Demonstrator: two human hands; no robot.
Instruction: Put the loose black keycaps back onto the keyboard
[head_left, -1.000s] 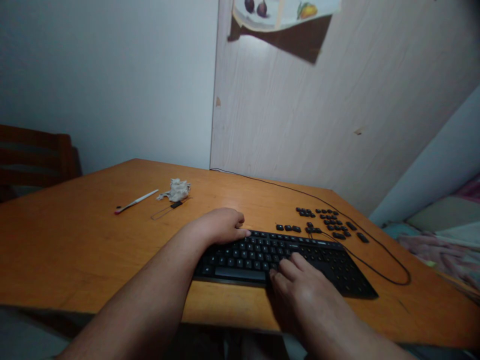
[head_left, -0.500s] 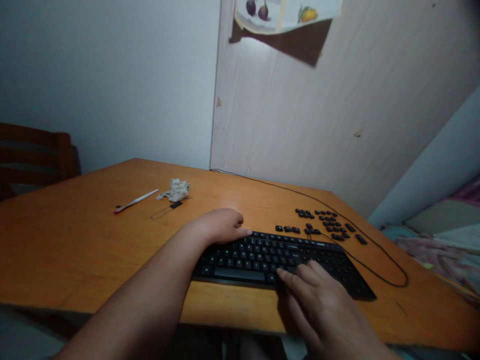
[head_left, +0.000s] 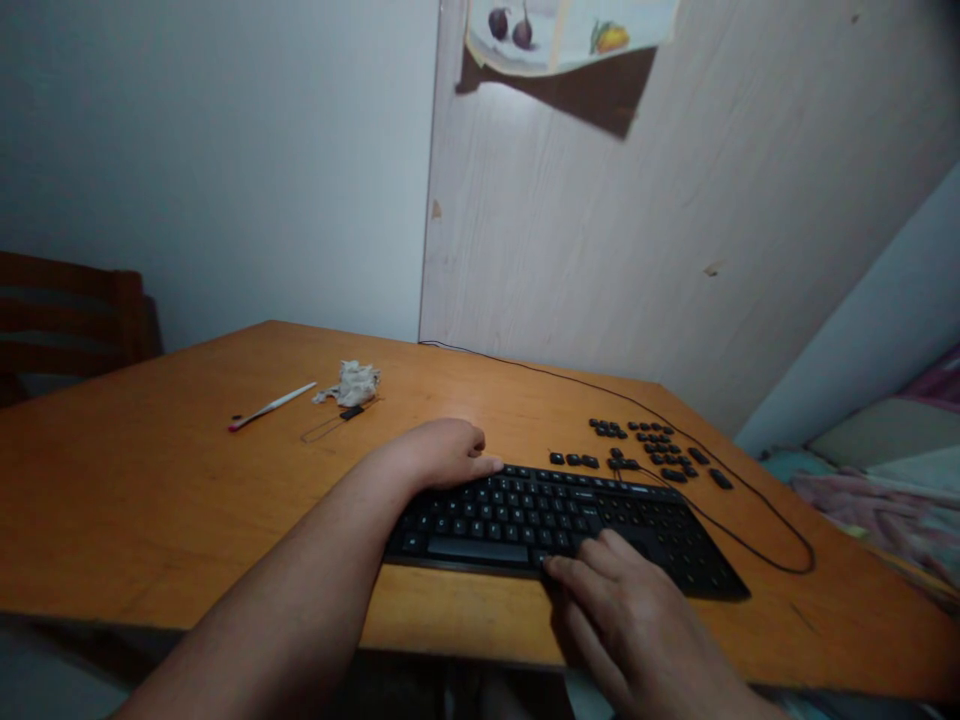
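A black keyboard (head_left: 510, 525) lies near the table's front edge, its right-hand section stripped of keycaps. My left hand (head_left: 446, 455) grips its far edge; the thumb points right along the top row and the other fingers are partly hidden. Over the lower right of the keyboard, my right hand (head_left: 615, 600) is closed, index fingertip touching a key (head_left: 541, 558) just right of the space bar. Its thumb side is hidden, and whether something sits between the fingers cannot be seen. Several loose black keycaps (head_left: 660, 445) are laid out behind the keyboard.
A black cable (head_left: 780, 525) loops along the right side and back to the wall. On the left of the wooden table (head_left: 150, 480) lie a white toothbrush (head_left: 277, 402), a crumpled grey-white cloth or tissue (head_left: 356, 383) and a thin wire tool with a black grip (head_left: 351, 411).
My right hand has shifted slightly left and toward me, its index fingertip now on the bottom-row key. My left hand and the keyboard have stayed put.
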